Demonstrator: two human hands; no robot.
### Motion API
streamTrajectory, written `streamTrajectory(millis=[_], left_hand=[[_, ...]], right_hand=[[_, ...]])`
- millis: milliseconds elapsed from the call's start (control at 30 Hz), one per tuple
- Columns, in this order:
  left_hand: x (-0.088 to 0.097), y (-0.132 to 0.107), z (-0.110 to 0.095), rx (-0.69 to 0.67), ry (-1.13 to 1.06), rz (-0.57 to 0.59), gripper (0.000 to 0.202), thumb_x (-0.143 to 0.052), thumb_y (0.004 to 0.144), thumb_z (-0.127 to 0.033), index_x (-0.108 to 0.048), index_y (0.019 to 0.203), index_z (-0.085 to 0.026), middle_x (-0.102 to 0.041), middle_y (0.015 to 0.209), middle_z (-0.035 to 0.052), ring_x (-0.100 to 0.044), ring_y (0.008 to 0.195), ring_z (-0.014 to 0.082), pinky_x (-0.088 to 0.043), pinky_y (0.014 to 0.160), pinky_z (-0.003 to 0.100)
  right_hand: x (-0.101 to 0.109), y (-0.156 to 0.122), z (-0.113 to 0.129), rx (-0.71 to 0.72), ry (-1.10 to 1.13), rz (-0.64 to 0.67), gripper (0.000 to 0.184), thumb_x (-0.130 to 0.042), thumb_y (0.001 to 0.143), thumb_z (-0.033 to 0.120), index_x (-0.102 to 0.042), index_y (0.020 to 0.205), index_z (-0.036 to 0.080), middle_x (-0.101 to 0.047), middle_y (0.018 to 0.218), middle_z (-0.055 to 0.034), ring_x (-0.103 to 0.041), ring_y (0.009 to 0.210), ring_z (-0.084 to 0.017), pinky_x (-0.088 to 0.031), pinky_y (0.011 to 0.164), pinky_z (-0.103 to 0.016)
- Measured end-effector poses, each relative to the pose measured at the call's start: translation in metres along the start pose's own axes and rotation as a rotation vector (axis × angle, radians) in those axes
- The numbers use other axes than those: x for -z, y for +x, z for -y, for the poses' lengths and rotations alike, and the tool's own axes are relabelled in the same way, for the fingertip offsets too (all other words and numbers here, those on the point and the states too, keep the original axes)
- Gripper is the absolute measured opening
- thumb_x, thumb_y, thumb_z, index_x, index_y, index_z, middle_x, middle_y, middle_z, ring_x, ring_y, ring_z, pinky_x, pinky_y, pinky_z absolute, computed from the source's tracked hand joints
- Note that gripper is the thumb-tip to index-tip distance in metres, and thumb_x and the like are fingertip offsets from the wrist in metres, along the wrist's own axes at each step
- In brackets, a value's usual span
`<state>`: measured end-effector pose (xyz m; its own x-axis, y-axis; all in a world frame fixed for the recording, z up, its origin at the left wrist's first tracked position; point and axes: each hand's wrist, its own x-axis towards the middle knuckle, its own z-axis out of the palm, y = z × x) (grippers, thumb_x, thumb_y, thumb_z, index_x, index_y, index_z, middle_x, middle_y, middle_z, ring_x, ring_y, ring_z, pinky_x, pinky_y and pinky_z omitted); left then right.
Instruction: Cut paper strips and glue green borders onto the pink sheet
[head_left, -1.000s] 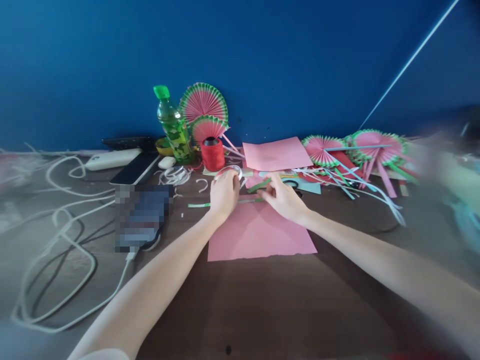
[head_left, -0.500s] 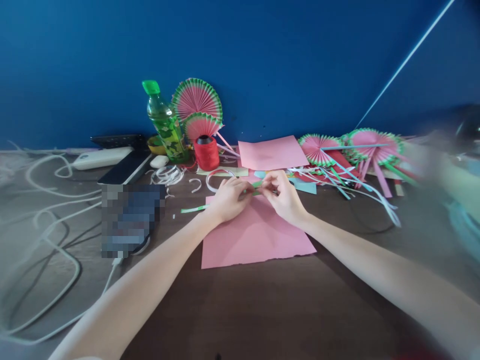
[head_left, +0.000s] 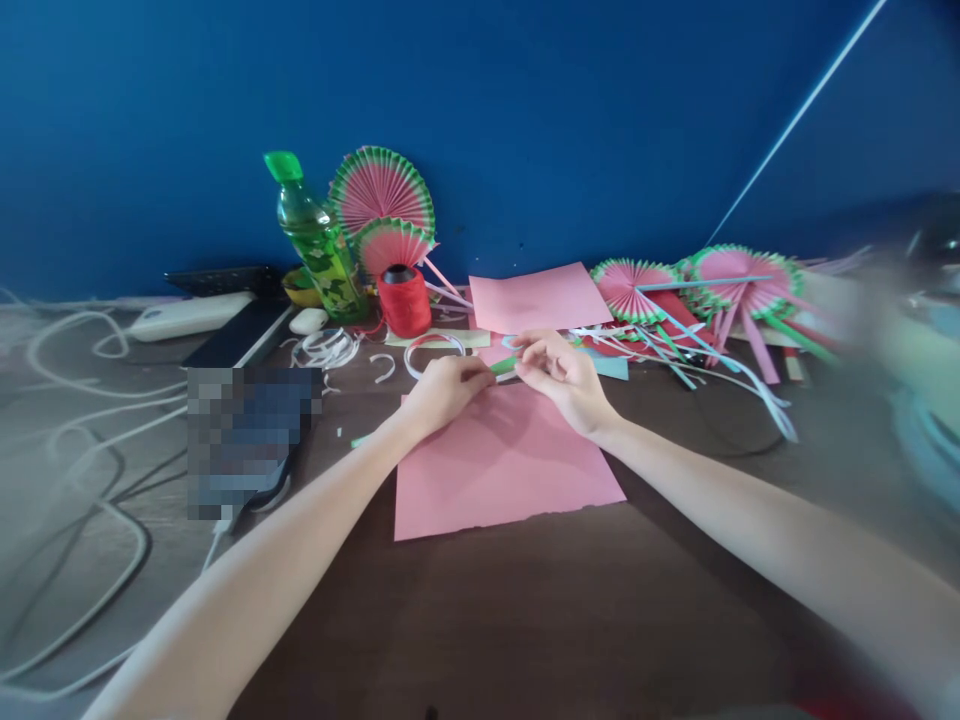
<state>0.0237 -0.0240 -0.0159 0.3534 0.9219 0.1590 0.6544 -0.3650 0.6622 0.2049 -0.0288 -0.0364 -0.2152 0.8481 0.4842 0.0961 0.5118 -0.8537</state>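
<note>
Between my two hands a narrow green strip (head_left: 504,366) with a pale lower edge spans the far end of a pink paper sheet (head_left: 510,460). My left hand (head_left: 448,390) is closed, pinching the strip's left part between thumb and fingers. The thumb and fingertips of my right hand (head_left: 556,378) pinch its other end, with the remaining fingers curled loosely. Most of the strip is hidden by the fingers. A small green end (head_left: 361,441) shows beside my left forearm; whether it belongs to the same strip I cannot tell. The pink sheet lies flat, its near edge ragged.
Behind stand a green bottle (head_left: 319,250), a red thread spool (head_left: 405,303) and pleated paper fans (head_left: 382,190). A folded pink sheet (head_left: 540,297) lies at the back. More fans (head_left: 735,280) and paper strips lie right. A blurred-out phone (head_left: 255,440) and white cables (head_left: 139,540) are left.
My right hand's fingers have loosened and lifted a little, and more of the green strip shows between the hands. The whole view has shifted slightly.
</note>
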Motion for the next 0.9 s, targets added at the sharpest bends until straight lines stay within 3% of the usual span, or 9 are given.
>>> streamTrajectory(millis=[133, 367, 900], left_hand=[[-0.0004, 0.0006, 0.0027, -0.021, -0.010, 0.019, 0.024, -0.050, 0.080, -0.031, -0.067, 0.072, -0.016, -0.064, 0.067, 0.0010, -0.055, 0.062, 0.0134, -0.039, 0.064, 0.026], [0.0016, -0.0004, 0.0025, -0.037, -0.082, 0.086, 0.025, -0.048, 0.080, -0.026, -0.068, 0.070, -0.016, -0.068, 0.074, 0.0023, -0.058, 0.070, 0.0140, -0.042, 0.072, 0.026], [0.0009, -0.0005, 0.0048, -0.057, -0.133, 0.135, 0.024, -0.048, 0.082, -0.026, -0.067, 0.070, -0.017, -0.069, 0.073, 0.0024, -0.060, 0.069, 0.0133, -0.044, 0.074, 0.027]], right_hand=[[-0.0026, -0.0020, 0.0000, -0.041, -0.036, 0.063, 0.014, -0.061, 0.077, 0.032, -0.056, 0.071, 0.020, -0.059, 0.105, -0.0055, -0.057, 0.093, -0.018, -0.045, 0.080, -0.034], [-0.0030, -0.0005, -0.0009, -0.135, -0.050, 0.022, 0.012, -0.061, 0.076, 0.030, -0.057, 0.072, 0.019, -0.061, 0.075, -0.0015, -0.058, 0.072, -0.015, -0.045, 0.069, -0.032], [-0.0032, -0.0005, 0.0020, -0.164, -0.071, -0.013, 0.014, -0.062, 0.074, 0.027, -0.053, 0.067, 0.019, -0.061, 0.069, -0.0002, -0.057, 0.065, -0.013, -0.045, 0.065, -0.030]])
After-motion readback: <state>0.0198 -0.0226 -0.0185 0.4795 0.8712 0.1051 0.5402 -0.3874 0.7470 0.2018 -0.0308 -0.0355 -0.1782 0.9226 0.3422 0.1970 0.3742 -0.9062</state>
